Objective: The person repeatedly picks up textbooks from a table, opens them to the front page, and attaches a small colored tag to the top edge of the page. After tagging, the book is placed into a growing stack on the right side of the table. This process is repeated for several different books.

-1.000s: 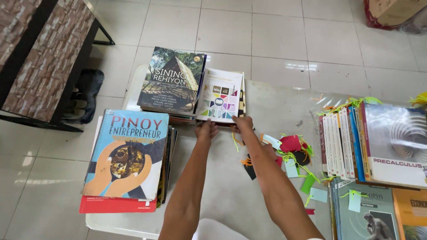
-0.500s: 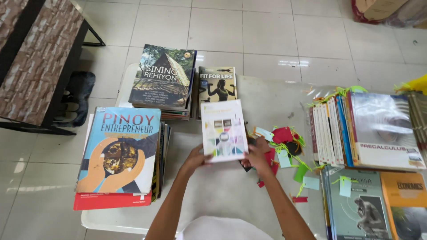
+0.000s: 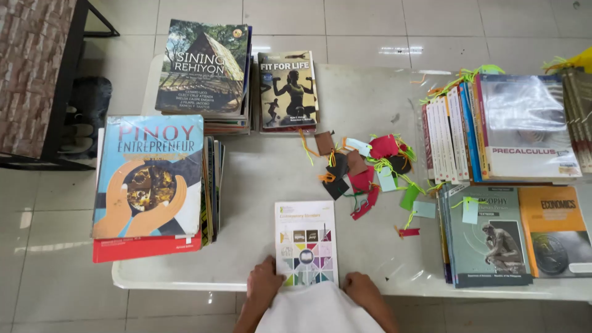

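While the thin white booklet with a colourful patterned cover lies flat at the white bench's near edge, the left hand and right hand pinch its bottom corners, keeping it square before the person.

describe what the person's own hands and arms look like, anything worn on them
Both hands are bare: the left hand and the right hand show no gloves, rings, watch or bands. The little of each forearm that is in view is bare as well, with no sleeve reaching it. A white garment shows between the arms at the bottom edge of the head view.
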